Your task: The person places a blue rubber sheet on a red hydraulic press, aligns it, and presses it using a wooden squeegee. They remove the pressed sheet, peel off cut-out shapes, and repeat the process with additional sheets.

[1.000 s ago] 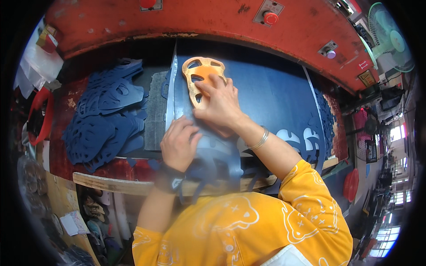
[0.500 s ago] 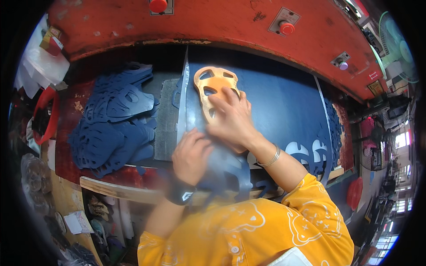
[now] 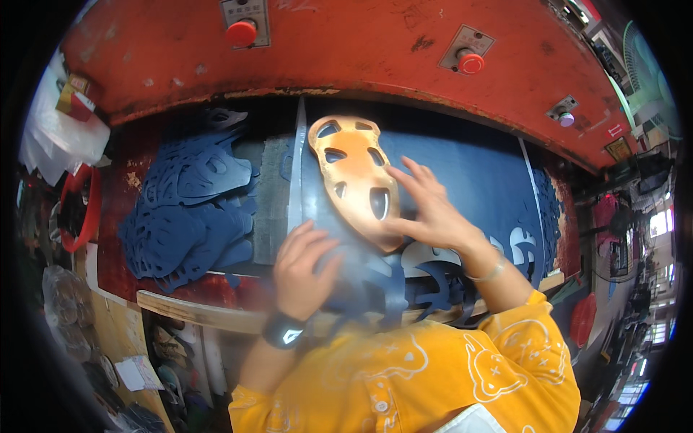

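An orange cutting die [image 3: 354,177] with several holes lies tilted on a dark blue sheet [image 3: 469,173] under a red press. My right hand [image 3: 429,209] rests against the die's right edge, fingers spread. My left hand [image 3: 303,270], with a black wristband, presses on the blue sheet's near left part, below the die. The sheet's near strip [image 3: 433,278] shows cut-out openings and hangs loose by my chest.
A pile of cut blue pieces [image 3: 191,209] lies at the left on the red bed. A grey pad [image 3: 274,198] sits between pile and sheet. Red push buttons [image 3: 242,32] [image 3: 471,63] sit on the press head above. White bags hang at far left.
The view has closed in on the bench. My right hand slid from the die's top to its right edge, and the die now lies nearer me. My left hand stayed on the sheet.
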A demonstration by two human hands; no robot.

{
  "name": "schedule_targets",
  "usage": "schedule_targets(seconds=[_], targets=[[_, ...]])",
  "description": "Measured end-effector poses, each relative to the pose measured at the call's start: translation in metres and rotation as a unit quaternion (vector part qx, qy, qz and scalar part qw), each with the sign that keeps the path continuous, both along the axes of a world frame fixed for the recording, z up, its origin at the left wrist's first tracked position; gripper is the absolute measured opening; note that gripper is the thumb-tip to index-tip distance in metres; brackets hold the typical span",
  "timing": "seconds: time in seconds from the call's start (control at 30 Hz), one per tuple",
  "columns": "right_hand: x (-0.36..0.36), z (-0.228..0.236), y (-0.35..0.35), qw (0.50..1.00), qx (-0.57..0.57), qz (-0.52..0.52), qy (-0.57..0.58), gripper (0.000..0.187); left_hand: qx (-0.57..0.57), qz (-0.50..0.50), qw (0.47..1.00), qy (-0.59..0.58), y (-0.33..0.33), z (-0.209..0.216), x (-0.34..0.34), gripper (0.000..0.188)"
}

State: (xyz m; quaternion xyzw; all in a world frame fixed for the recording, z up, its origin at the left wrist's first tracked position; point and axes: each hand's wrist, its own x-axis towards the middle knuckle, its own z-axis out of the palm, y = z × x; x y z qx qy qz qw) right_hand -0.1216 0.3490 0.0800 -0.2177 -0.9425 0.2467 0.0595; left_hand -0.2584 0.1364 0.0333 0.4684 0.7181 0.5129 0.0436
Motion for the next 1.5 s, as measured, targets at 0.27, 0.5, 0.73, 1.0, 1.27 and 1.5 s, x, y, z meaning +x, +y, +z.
schedule_targets(seconds=[0.27, 0.5, 0.73, 1.0, 1.27, 1.5], targets=[[0.077, -0.053, 0.056, 0.951, 0.241, -0.193, -0.012, 0.058, -0.075, -0.151, 0.976, -0.136, 0.008, -0.01, 0.034, 0.005], [0.071, -0.033, 0.157, 0.829, 0.258, -0.291, 0.401, 0.055, -0.073, -0.102, 0.984, 0.131, 0.065, -0.052, 0.022, 0.019], [0.098, 0.057, 0.315, 0.705, 0.314, -0.447, 0.452, 0.071, -0.061, -0.068, 0.985, 0.147, 0.112, -0.051, -0.008, 0.021], [0.111, 0.02, 0.25, 0.742, 0.099, -0.378, 0.545, 0.067, -0.087, -0.008, 0.981, 0.174, 0.153, -0.035, -0.031, 0.024], [0.102, -0.021, 0.098, 0.987, 0.133, -0.091, -0.018, 0.048, -0.097, 0.015, 0.981, 0.169, 0.16, -0.031, -0.031, 0.029], [0.098, -0.018, 0.087, 0.978, 0.189, -0.088, -0.017, 0.059, -0.113, 0.028, 0.979, 0.169, 0.159, -0.029, -0.026, 0.028]])
